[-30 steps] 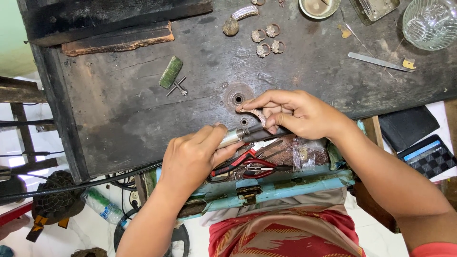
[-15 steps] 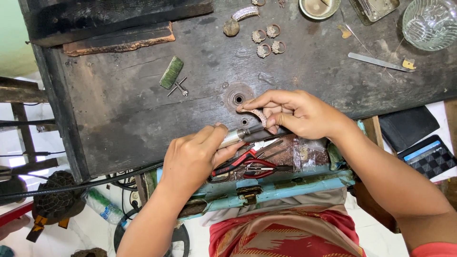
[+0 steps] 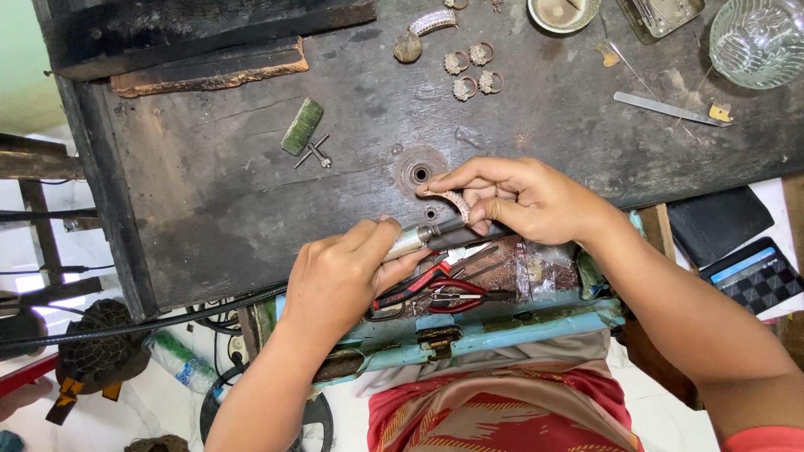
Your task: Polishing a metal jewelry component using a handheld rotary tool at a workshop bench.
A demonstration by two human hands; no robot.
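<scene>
My right hand [image 3: 521,199] pinches a small curved, stone-set ring piece [image 3: 453,201] against the front edge of the dark wooden workbench [image 3: 218,201], beside a round metal-lined hole [image 3: 420,174]. My left hand [image 3: 342,276] grips a silver rotary handpiece [image 3: 416,239] like a pen, its tip pointing right and touching the ring piece. A black cable [image 3: 151,321] runs left from under the left wrist.
Several stone-set rings [image 3: 471,69] lie at the bench's far middle. A green file block [image 3: 301,126], a flat metal blade [image 3: 666,109], a glass bowl [image 3: 760,38] and a small dish [image 3: 563,12] sit around. A blue drawer [image 3: 502,322] with red-handled pliers [image 3: 435,289] is open below.
</scene>
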